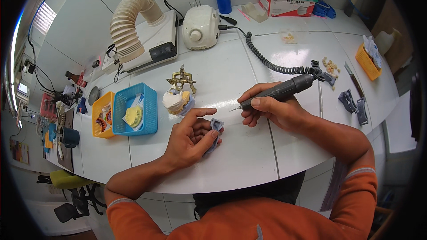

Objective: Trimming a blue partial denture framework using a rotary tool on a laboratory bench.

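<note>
My left hand (194, 138) holds a small grey mould-like piece (213, 138) between thumb and fingers, low over the tiled worktop. To its right, my right hand (271, 106) grips a black rotary handpiece (289, 88) like a pen, its thin metal bit (234, 109) pointing left toward the left hand, apart from the piece. The handpiece's coiled cord (275, 66) runs back to a white control unit (200, 27). Behind my left hand stands a brass articulator (181, 78) carrying a white and yellowish dental cast (175, 100).
At left sit a blue basket (147, 115) with a pale yellow cast and an orange basket (98, 129). Behind are an extraction hose (126, 31) and mask boxes (284, 4). At right lie loose tooth-like bits (330, 67), a knife (354, 79), grey pieces (349, 101) and another orange basket (368, 63).
</note>
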